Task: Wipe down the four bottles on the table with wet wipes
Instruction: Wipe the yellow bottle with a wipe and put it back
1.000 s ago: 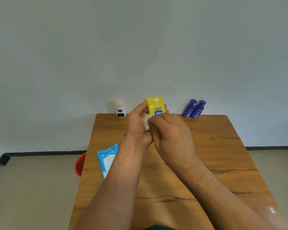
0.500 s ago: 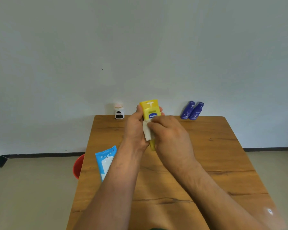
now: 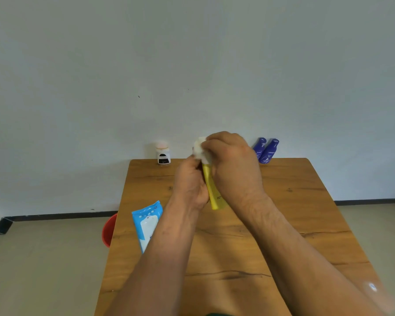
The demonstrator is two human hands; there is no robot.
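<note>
My left hand grips the yellow bottle by its lower body, holding it upright above the table. My right hand holds a white wet wipe wrapped over the bottle's top, which is hidden. A small white bottle with a pale cap stands at the table's far edge to the left. Two dark blue bottles lean together at the far edge to the right.
A blue pack of wet wipes lies near the table's left edge, partly under my left forearm. A red bin stands on the floor left of the table. A plain wall rises right behind the table.
My right hand has slid the wipe up from the bottle's middle to its top, covering the cap and label. The bottle's yellow lower part now shows between my hands.
</note>
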